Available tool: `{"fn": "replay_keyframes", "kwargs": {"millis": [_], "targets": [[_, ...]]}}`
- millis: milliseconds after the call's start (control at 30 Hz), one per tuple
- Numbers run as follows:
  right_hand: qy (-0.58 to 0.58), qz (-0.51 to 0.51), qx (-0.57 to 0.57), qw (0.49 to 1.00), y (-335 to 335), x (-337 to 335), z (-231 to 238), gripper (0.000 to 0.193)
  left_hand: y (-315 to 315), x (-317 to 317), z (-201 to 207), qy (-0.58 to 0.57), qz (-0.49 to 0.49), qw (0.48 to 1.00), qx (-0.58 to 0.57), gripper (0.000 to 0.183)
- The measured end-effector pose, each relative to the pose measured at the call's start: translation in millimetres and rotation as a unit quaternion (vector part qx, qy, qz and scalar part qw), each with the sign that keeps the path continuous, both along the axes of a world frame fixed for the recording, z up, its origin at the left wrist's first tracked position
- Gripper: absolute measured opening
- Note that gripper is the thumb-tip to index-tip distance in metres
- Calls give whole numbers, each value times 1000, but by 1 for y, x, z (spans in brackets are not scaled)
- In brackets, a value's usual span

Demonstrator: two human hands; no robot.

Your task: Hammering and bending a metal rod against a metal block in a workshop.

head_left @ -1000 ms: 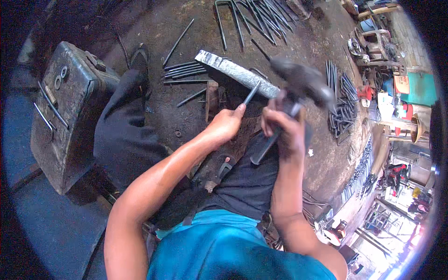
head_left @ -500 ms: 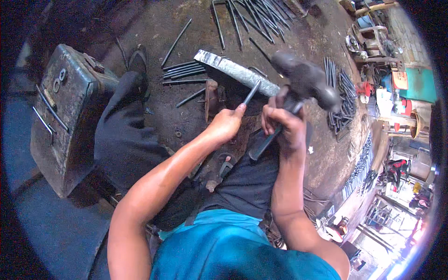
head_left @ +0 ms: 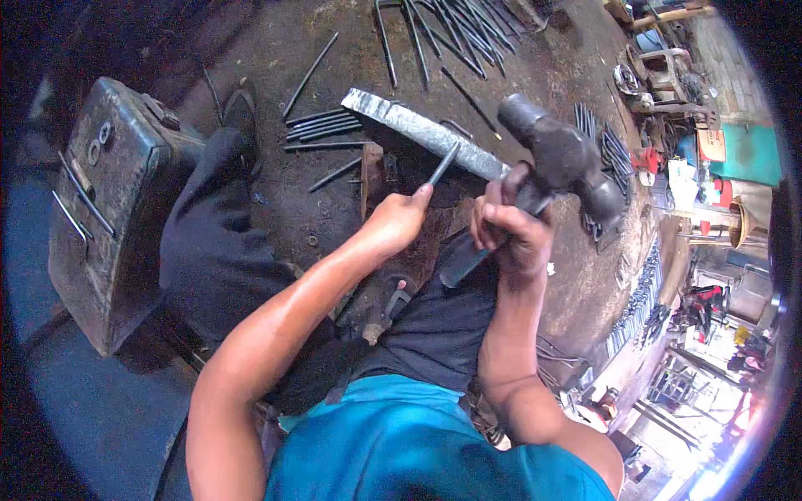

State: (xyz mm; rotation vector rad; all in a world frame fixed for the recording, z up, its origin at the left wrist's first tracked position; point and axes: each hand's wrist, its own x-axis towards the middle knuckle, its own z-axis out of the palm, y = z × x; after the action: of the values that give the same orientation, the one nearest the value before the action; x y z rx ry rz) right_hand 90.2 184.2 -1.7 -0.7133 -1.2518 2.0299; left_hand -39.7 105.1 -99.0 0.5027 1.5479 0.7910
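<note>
My left hand (head_left: pixel 396 220) is closed around a dark metal rod (head_left: pixel 444 164). The rod slants away from my thumb, its far tip at the top of a long, pale-faced metal block (head_left: pixel 409 122) that works as an anvil. In my right hand (head_left: pixel 520 230) is a ball-peen hammer (head_left: pixel 558 150), fingers wrapped round its dark handle. The hammer's head is raised to the right of the rod and apart from it, covering the block's right end. How much of the rod lies inside my left fist is hidden.
Several straight rods (head_left: pixel 322 127) lie left of the block, and bent rods (head_left: pixel 451 33) are heaped beyond it. More rods (head_left: pixel 616 154) are piled at right. A worn metal box (head_left: pixel 117 225) stands at left, carrying washers and short rods. Several tools lie near my legs.
The hammer head has moved slightly right and looks larger and sharper. My left hand keeps the rod at the block, and the whole view has shifted a little.
</note>
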Motion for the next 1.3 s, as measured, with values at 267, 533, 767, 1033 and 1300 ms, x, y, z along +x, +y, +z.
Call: {"fn": "replay_keyframes", "kwargs": {"millis": [267, 533, 767, 1033, 1300], "targets": [[-193, -17, -123, 973, 9, -13, -32, 23, 2, -13, 0, 45, 114, 992, 10, 60], [-131, -76, 9, 988, -11, -16, 15, 23, 1, 2, 8, 29, 6, 999, 35, 58], [-208, -22, -82, 974, 7, -10, -34, 23, 2, 2, -6, 44, 2, 999, 31, 55], [-83, -43, 7, 996, -8, -11, 3, 22, 1, -6, 9, 64, -19, 998, 20, 47], [-204, -24, -70, 976, 6, -11, -37, 26, -3, -4, -2, 80, 11, 996, 41, 47]]}}
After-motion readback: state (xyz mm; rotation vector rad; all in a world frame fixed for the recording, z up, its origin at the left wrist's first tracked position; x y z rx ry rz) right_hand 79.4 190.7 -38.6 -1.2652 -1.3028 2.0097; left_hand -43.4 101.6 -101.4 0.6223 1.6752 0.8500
